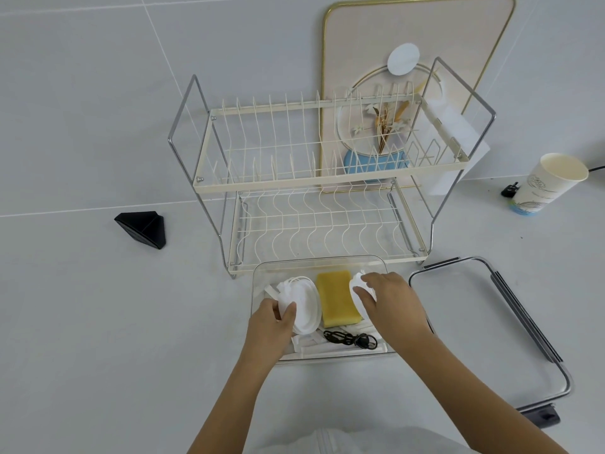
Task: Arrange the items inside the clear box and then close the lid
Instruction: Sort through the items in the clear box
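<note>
While both hands (pixel 330 303) hold white lids (pixel 306 303) in the box (pixel 262 273) at 6 o'clock, stack them flat beside the sponge (pixel 335 298), so the lid (pixel 540 326) at 3 o'clock shuts.

**No readable text in view**

Nothing here can be read as words, numbers or brand names. The paper cup (pixel 546 184) at the right of the desk carries a faint printed pattern with what may be lettering near its rim, too small and blurred to make out. The framed panel (pixel 422 37) standing behind the dish rack shows a picture of dried flowers in a blue vase, with no caption or label.
</note>
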